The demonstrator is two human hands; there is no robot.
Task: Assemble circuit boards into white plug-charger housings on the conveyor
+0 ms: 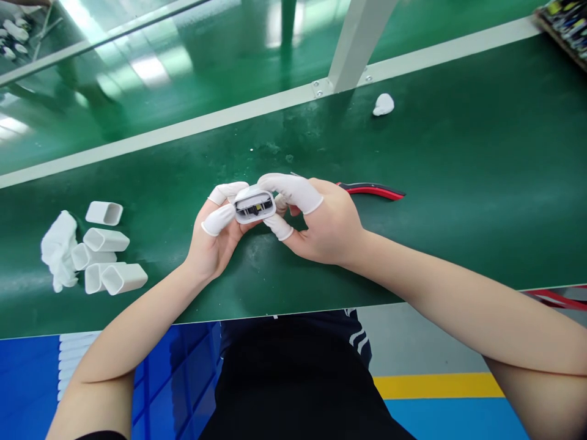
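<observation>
Between my two hands is a white oval plastic housing, its end facing me, with dark parts and a small yellow piece visible inside. My left hand grips its left side, fingers and thumb closed on it. On the other side my right hand pinches the housing's right edge. White finger cots cover several fingertips of both hands. Just behind my right hand lies a hand tool with red and black handles, probably pliers; its head is hidden.
Several empty white sleeves lie at the left beside a crumpled white cloth. A small white lump sits toward the back. A metal post rises from the rail behind the green bench. A box of parts stands far right.
</observation>
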